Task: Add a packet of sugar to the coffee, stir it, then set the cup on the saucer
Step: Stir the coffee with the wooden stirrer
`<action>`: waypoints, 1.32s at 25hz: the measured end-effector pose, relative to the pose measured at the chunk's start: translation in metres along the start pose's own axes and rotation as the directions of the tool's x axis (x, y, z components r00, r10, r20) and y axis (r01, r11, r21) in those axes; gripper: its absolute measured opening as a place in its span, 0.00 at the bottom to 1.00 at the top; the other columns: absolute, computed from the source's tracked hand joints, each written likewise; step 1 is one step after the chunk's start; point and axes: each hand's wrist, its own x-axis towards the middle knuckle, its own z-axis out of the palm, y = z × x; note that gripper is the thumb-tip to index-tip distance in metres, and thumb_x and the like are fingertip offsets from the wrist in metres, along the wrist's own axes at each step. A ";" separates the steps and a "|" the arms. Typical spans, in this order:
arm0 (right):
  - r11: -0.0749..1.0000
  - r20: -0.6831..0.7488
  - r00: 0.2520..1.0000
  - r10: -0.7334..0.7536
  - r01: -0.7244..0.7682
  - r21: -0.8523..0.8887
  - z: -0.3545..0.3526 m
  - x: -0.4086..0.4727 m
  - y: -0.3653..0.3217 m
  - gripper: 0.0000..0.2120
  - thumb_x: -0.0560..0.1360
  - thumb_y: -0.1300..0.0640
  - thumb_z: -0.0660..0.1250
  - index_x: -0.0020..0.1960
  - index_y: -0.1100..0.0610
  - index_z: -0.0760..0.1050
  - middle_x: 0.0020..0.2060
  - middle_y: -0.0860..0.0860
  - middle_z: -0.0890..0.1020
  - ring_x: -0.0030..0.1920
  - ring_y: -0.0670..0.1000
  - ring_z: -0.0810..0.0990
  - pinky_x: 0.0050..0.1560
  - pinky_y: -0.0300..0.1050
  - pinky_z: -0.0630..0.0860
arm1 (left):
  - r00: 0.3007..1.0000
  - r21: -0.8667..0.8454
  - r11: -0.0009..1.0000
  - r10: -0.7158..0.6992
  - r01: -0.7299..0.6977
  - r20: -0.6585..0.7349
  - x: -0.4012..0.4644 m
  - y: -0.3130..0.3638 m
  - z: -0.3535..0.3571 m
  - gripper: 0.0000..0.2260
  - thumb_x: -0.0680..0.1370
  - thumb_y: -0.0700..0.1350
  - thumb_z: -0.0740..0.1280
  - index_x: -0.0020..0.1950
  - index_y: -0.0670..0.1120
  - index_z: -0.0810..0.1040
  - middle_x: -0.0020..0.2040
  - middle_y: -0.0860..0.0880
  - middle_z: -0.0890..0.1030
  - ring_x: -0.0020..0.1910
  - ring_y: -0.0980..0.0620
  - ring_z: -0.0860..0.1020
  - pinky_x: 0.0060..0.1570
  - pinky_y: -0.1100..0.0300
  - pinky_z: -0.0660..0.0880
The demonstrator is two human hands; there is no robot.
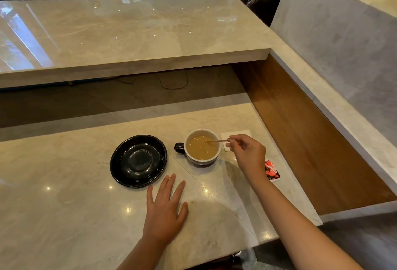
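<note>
A dark cup [202, 147] with a white inside holds light brown coffee and stands on the marble counter, handle to the left. My right hand [247, 153] pinches a thin wooden stir stick [217, 140] whose tip dips into the coffee. Left of the cup lies a black glossy saucer [138, 161] with nothing on it. Flat on the counter in front of the saucer rests my left hand [165, 209], fingers spread. A red sugar packet [272, 171] lies right of my right wrist.
A white paper napkin [236, 138] lies behind my right hand. A raised marble shelf [133, 39] overhangs the back of the counter. A wooden side panel [300, 132] drops away to the right. Chairs stand in the far background.
</note>
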 end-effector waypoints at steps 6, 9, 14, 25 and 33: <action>0.828 0.264 0.908 -0.327 0.410 -0.383 -0.023 -0.003 -0.015 0.05 0.72 0.66 0.67 0.46 0.62 0.81 0.38 0.58 0.86 0.39 0.56 0.84 0.44 0.51 0.80 | 1.000 -0.008 1.000 -0.008 0.008 -0.005 0.000 0.000 0.001 0.24 0.76 0.58 0.53 0.71 0.53 0.64 0.72 0.46 0.63 0.71 0.49 0.56 0.67 0.43 0.43; 0.887 0.298 0.922 -0.245 0.338 -0.315 -0.022 -0.006 -0.023 0.06 0.72 0.66 0.67 0.45 0.60 0.81 0.36 0.56 0.86 0.38 0.52 0.84 0.44 0.49 0.80 | 1.000 -0.003 1.000 -0.010 0.010 -0.002 0.000 0.001 0.001 0.24 0.76 0.58 0.54 0.71 0.53 0.64 0.72 0.46 0.64 0.71 0.48 0.57 0.67 0.44 0.44; 0.987 0.186 0.978 -0.093 0.115 -0.115 0.001 -0.020 -0.012 0.06 0.71 0.66 0.68 0.44 0.58 0.82 0.34 0.55 0.85 0.38 0.51 0.83 0.47 0.52 0.81 | 1.000 0.002 1.000 -0.016 0.016 0.004 0.000 0.001 0.001 0.25 0.76 0.59 0.53 0.71 0.53 0.64 0.72 0.46 0.64 0.71 0.49 0.57 0.67 0.44 0.43; 0.784 0.182 0.886 -0.427 0.463 -0.414 -0.013 -0.005 -0.006 0.05 0.70 0.67 0.69 0.45 0.62 0.80 0.35 0.57 0.85 0.35 0.56 0.83 0.39 0.44 0.77 | 1.000 0.018 1.000 -0.019 0.019 0.019 0.000 -0.001 0.003 0.24 0.76 0.59 0.54 0.71 0.54 0.64 0.72 0.47 0.64 0.71 0.49 0.56 0.67 0.46 0.40; 0.934 0.233 0.950 -0.208 0.263 -0.241 -0.013 -0.021 -0.014 0.05 0.71 0.66 0.68 0.43 0.59 0.81 0.33 0.54 0.85 0.36 0.49 0.82 0.40 0.34 0.76 | 1.000 0.008 1.000 -0.011 0.011 0.002 0.001 0.000 0.002 0.24 0.75 0.59 0.54 0.70 0.53 0.65 0.71 0.46 0.65 0.70 0.48 0.59 0.67 0.45 0.44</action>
